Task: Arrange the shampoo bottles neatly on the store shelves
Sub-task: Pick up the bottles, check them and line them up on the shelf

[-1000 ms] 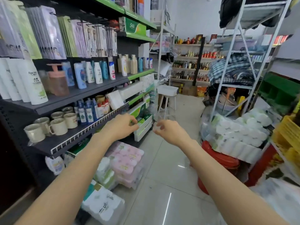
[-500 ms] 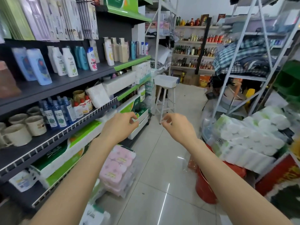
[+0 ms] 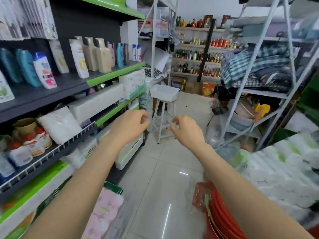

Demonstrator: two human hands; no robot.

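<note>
Shampoo bottles stand in a row on the dark shelf (image 3: 72, 81) at the left: teal bottles (image 3: 25, 68), a white and blue bottle (image 3: 45, 70), a white bottle with a yellow label (image 3: 79, 59), beige bottles (image 3: 101, 56) and small bottles (image 3: 137, 52) at the far end. My left hand (image 3: 128, 125) and my right hand (image 3: 187, 129) hang in mid-air over the aisle, below that shelf and apart from it. Both have loosely curled fingers and hold nothing.
A white stool (image 3: 164, 116) carrying a white tub (image 3: 164, 93) stands in the aisle just ahead. Lower left shelves hold tissue packs and small bottles. Toilet-roll packs (image 3: 284, 168), a red bucket (image 3: 222, 219) and a white rack (image 3: 259, 94) crowd the right. The tiled floor (image 3: 160, 178) runs between.
The view has moved forward along the aisle, so the shelf bottles and stool appear closer. Both hands stay raised and empty, slightly higher and nearer each other.
</note>
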